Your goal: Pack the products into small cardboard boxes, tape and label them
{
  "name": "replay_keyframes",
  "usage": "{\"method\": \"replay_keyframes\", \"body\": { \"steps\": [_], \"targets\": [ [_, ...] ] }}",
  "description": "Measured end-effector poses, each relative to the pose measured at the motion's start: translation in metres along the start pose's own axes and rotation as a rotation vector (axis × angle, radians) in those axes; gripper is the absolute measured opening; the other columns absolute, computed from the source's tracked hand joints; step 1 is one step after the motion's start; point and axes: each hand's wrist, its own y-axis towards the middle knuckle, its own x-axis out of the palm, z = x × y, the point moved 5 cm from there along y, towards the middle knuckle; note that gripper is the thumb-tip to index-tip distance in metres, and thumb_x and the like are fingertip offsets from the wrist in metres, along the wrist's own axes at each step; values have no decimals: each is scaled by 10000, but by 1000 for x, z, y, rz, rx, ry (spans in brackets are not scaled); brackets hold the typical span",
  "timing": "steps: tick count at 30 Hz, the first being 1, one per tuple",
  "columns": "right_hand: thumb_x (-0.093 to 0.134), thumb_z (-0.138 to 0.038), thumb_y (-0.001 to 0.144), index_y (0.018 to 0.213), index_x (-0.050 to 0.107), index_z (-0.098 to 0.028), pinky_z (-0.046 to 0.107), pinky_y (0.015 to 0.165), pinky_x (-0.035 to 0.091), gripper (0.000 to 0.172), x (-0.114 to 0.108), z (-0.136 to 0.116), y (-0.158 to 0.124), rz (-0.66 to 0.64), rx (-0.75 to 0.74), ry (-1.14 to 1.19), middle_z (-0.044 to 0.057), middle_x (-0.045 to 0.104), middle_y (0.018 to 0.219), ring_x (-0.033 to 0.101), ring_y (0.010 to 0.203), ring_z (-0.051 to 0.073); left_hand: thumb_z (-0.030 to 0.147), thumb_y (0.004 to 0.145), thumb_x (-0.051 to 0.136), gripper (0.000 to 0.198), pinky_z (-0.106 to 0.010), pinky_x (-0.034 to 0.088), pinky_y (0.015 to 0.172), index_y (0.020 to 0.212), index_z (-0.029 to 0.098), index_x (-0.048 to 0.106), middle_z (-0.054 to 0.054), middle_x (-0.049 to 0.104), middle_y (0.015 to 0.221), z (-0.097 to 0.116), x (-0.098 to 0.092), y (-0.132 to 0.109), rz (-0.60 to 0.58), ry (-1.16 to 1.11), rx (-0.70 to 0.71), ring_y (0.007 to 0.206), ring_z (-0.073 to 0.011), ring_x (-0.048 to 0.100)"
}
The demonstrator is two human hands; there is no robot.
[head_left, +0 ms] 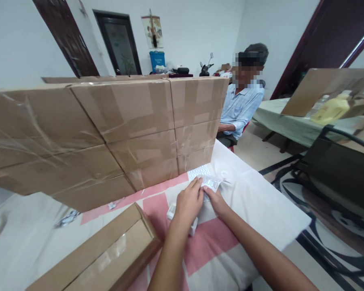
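- Both hands are meeting over the pink-and-white cloth (209, 246), and the printed sheet (212, 183) is sitting right there at the fingertips, on the far side of the hands.
- The left hand (190, 197) is coming in from the near left, back upward, its fingers lying close together and reaching onto the sheet's left end; its thumb is hiding, so whether it is pinching I can't tell.
- The right hand (216, 199) is pinching the sheet's near edge, thumb showing on top, fingers curling below.
- So which hand is nearer? Neither is winning: both are touching the sheet, left hand at its left end, right hand at its near edge.
- The row of outlined shapes is running left to right, dipping slightly nearer at its right end; the sheet's full length is hiding behind fingers, so its true long axis I can't call.
- Just beyond, a second patterned sheet (197, 173) is lying between the hands and the wall of cartons (141, 113), close to the cartons' foot.
- On the near side, a small white box (194, 227) is peeking out from beneath the left wrist, and a loose carton (106, 258) is stretching away toward the near left.
- Far right of the cartons, a person in a pale shirt (242, 105) is sitting.
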Motion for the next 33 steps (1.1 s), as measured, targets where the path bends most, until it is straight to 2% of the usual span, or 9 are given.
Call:
{"method": "replay_keyframes", "body": {
  "steps": [5, 8, 12, 14, 16, 20, 25, 29, 33],
  "targets": [
    [749, -603, 798, 1206, 723, -242, 512, 1208, 346, 545, 0, -9, 1, -11, 0, -48, 74, 758, 1151, 637, 1218, 313, 217, 1008, 422, 484, -391, 552, 1006, 1475, 221, 548, -50, 599, 1489, 2, 0, -3, -30, 63, -40, 1213, -277, 676],
    [749, -573, 803, 1191, 730, -247, 516, 1192, 367, 507, 2, -13, 0, -39, 7, -74, 68, 765, 1138, 637, 1217, 326, 237, 1017, 421, 497, -385, 577, 893, 1503, 277, 516, -71, 559, 1521, 6, -9, -6, -32, 160, -60, 1084, -275, 716],
    [734, -513, 833, 1141, 750, -274, 516, 1204, 355, 390, 4, -14, -3, -109, -54, -70, 60, 777, 1071, 620, 1244, 328, 301, 1035, 402, 496, -326, 549, 766, 1525, 327, 478, -114, 581, 1361, 25, -27, -8, 173, 197, -136, 1005, -235, 694],
    [727, -541, 834, 1072, 768, -285, 512, 1185, 386, 352, 2, -12, -4, -134, -77, -60, 73, 777, 1025, 619, 1238, 334, 345, 1022, 447, 427, -357, 538, 820, 1420, 319, 600, -114, 597, 1218, 37, -23, -6, 175, 200, -129, 1056, -267, 654],
    [701, -586, 840, 1006, 774, -293, 519, 1133, 443, 345, 0, -9, -5, -135, -67, -52, 82, 775, 980, 638, 1188, 342, 369, 1001, 496, 358, -412, 519, 895, 1289, 297, 695, -120, 593, 1155, 46, -14, -3, 118, 213, -98, 1098, -303, 610],
    [720, -595, 809, 966, 770, -288, 522, 1056, 509, 349, -1, -7, -4, -136, -39, -56, 76, 772, 946, 658, 1113, 349, 400, 988, 524, 320, -446, 486, 949, 1198, 265, 724, -126, 579, 1177, 48, -6, 1, 121, 195, -53, 1130, -314, 562],
    [751, -570, 780, 1089, 747, -283, 547, 1163, 414, 422, -3, -7, -2, -69, -54, -46, 86, 765, 1070, 603, 1254, 359, 390, 975, 553, 415, -488, 468, 993, 1353, 242, 638, -145, 583, 1318, 38, -11, -1, 193, 152, -51, 1214, -336, 538],
    [757, -549, 778, 1104, 730, -304, 582, 1188, 373, 408, -8, -5, 3, -21, -72, -23, 75, 754, 1160, 586, 1290, 356, 377, 1006, 495, 387, -607, 331, 1147, 1347, 263, 638, -108, 563, 1490, 36, 0, 0, 160, 114, -21, 1375, -340, 471],
    [782, -524, 765, 1104, 730, -308, 581, 1160, 409, 406, -12, -5, 9, -4, -61, -2, 62, 736, 1240, 600, 1274, 354, 375, 999, 509, 393, -602, 237, 1224, 1371, 296, 607, -74, 544, 1534, 34, 6, 0, 166, 61, 21, 1441, -303, 442]
  ]
}}
